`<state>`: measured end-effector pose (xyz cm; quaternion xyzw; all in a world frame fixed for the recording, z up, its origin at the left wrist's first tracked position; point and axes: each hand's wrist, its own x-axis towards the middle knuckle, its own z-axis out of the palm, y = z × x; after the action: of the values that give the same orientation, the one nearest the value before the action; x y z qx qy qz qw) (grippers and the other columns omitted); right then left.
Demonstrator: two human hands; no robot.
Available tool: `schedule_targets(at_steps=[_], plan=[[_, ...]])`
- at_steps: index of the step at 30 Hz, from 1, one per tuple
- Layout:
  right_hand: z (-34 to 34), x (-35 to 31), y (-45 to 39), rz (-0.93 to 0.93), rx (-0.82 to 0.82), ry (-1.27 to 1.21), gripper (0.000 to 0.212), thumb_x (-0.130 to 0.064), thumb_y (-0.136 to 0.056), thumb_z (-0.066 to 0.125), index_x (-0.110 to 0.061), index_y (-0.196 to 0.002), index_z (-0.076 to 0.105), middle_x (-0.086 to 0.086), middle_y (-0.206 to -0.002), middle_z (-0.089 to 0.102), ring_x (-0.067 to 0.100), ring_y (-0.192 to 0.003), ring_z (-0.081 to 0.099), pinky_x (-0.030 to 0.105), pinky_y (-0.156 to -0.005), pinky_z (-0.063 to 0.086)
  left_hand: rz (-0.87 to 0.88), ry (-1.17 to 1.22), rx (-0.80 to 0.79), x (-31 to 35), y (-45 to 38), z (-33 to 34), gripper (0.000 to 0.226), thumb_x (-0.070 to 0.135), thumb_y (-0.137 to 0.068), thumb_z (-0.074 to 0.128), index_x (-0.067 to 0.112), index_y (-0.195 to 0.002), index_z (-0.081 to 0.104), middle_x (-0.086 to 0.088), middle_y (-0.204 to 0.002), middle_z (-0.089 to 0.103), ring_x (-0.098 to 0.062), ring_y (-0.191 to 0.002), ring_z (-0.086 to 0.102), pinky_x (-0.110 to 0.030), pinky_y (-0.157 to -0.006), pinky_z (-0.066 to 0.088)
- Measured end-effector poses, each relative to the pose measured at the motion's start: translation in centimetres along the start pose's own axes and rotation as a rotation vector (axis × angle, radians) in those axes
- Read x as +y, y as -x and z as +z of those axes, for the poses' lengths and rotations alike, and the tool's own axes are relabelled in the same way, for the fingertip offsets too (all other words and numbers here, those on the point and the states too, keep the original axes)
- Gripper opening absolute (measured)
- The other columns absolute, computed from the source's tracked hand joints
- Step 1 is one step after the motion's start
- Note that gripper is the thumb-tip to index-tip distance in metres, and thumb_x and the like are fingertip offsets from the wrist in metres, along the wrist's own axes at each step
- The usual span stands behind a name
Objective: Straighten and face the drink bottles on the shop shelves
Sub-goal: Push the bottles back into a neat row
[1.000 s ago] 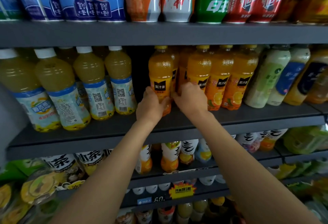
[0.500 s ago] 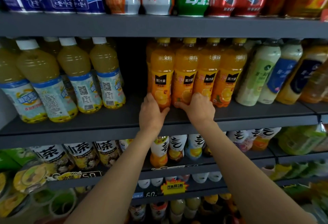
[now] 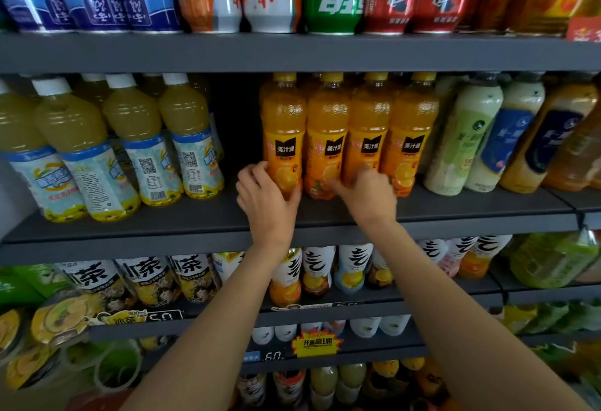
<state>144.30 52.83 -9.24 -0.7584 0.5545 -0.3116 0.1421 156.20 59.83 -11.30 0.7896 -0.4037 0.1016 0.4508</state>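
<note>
The fingers of the left hand are curled round the first orange bottle. The third orange bottle is held low by the right hand. Bottles should be turned slowly until labels face out. The dark shelf is packed with drinks, yellow bottles at left.

My left hand grips the leftmost juice bottle; right hand on the third bottle, mid-shelf.
</note>
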Motion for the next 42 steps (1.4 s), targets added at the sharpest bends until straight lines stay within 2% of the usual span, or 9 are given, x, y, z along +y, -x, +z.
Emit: schedule_targets(at_steps=[4, 9, 15, 21, 24, 27, 30, 36, 42], plan=[[-3.1, 2.5, -1.1, 0.095, 0.275, -0.069, 0.043, -0.047, -0.085, 0.062, -0.006, -0.1, 0.058, 0.015, -0.091, 0.066, 0.034, -0.088, 0.062, 0.033, -0.062, 0.038, 0.253, -0.015, 0.029, 2.6, 1.8, 0.9, 0.045, 0.03, -0.085, 0.064, 0.005, -0.12, 0.051, -0.015, -0.12, 0.051, -0.03, -0.114, 0.046, -0.039, -0.093, 0.036], [-1.0, 2.1, -1.1, 0.08, 0.133, 0.066, 0.049, -0.05, -0.081, 0.065, -0.005, -0.1, 0.055, 0.014, -0.099, 0.065, 0.033, -0.093, 0.062, 0.033, -0.064, 0.036, -0.062, -0.066, -0.094, 5.2, 2.2, 3.8, 0.073, 0.049, -0.085, 0.059, 0.01, -0.139, 0.029, -0.012, -0.14, 0.034, -0.028, -0.129, 0.03, -0.04, -0.102, 0.026], [0.5, 1.9, -1.7, 0.124, 0.133, 0.04, 0.056, -0.043, -0.08, 0.069, -0.007, -0.108, 0.037, 0.016, -0.107, 0.063, 0.036, -0.098, 0.062, 0.037, -0.065, 0.042, -0.125, -0.129, -0.014, 5.7, 1.9, 5.3, 0.071, 0.046, -0.082, 0.063, 0.01, -0.135, 0.034, -0.012, -0.134, 0.037, -0.028, -0.123, 0.034, -0.039, -0.096, 0.028], [0.2, 2.7, -1.4, 0.062, 0.162, 0.003, 0.052, -0.044, -0.082, 0.066, -0.006, -0.108, 0.041, 0.015, -0.103, 0.064, 0.035, -0.095, 0.062, 0.034, -0.063, 0.037, -0.053, -0.173, 0.011, 4.9, 2.0, 5.6, 0.061, 0.042, -0.087, 0.059, 0.01, -0.134, 0.038, -0.013, -0.13, 0.041, -0.029, -0.119, 0.037, -0.039, -0.093, 0.03], [-1.4, 4.2, -1.1, 0.056, 0.301, -0.219, 0.048, -0.04, -0.085, 0.064, -0.005, -0.111, 0.044, 0.011, -0.095, 0.064, 0.033, -0.091, 0.061, 0.034, -0.065, 0.038, -0.052, -0.181, 0.002, 4.9, 2.1, 5.5, 0.061, 0.041, -0.087, 0.059, 0.009, -0.134, 0.038, -0.013, -0.13, 0.041, -0.03, -0.12, 0.038, -0.039, -0.094, 0.03], [-3.1, 6.0, -1.5, 0.182, 0.406, -0.298, 0.065, -0.039, -0.082, 0.068, -0.002, -0.125, 0.038, 0.009, -0.117, 0.049, 0.032, -0.11, 0.052, 0.04, -0.078, 0.043, -0.049, -0.167, 0.001, 5.0, 2.1, 5.7, 0.062, 0.041, -0.088, 0.058, 0.008, -0.135, 0.038, -0.014, -0.131, 0.042, -0.03, -0.121, 0.038, -0.04, -0.095, 0.03], [-3.2, 6.6, -2.2, 0.239, 0.174, -0.133, 0.083, -0.048, -0.075, 0.071, -0.001, -0.132, 0.034, 0.016, -0.136, 0.038, 0.036, -0.12, 0.046, 0.046, -0.086, 0.044, -0.044, -0.17, 0.003, 4.8, 2.2, 5.9, 0.062, 0.043, -0.089, 0.056, 0.008, -0.137, 0.036, -0.014, -0.131, 0.04, -0.031, -0.122, 0.036, -0.041, -0.096, 0.029], [-2.9, 6.1, -2.1, 0.218, 0.085, -0.063, 0.062, -0.04, -0.082, 0.068, -0.003, -0.121, 0.039, 0.015, -0.128, 0.042, 0.037, -0.113, 0.051, 0.043, -0.079, 0.041, -0.049, -0.184, -0.015, 4.8, 2.1, 5.8, 0.064, 0.044, -0.09, 0.054, 0.009, -0.138, 0.032, -0.012, -0.134, 0.037, -0.028, -0.124, 0.035, -0.039, -0.096, 0.029], [-2.4, 3.7, 0.5, 0.029, 0.373, -0.183, 0.044, -0.026, -0.087, 0.063, 0.0, -0.115, 0.042, 0.016, -0.122, 0.043, 0.035, -0.098, 0.055, 0.034, -0.066, 0.037, -0.014, 0.087, -0.059, 4.1, 2.0, 3.1, 0.05, 0.023, -0.09, 0.058, 0.007, -0.133, 0.039, -0.012, -0.129, 0.041, -0.027, -0.123, 0.038, -0.039, -0.098, 0.033]])
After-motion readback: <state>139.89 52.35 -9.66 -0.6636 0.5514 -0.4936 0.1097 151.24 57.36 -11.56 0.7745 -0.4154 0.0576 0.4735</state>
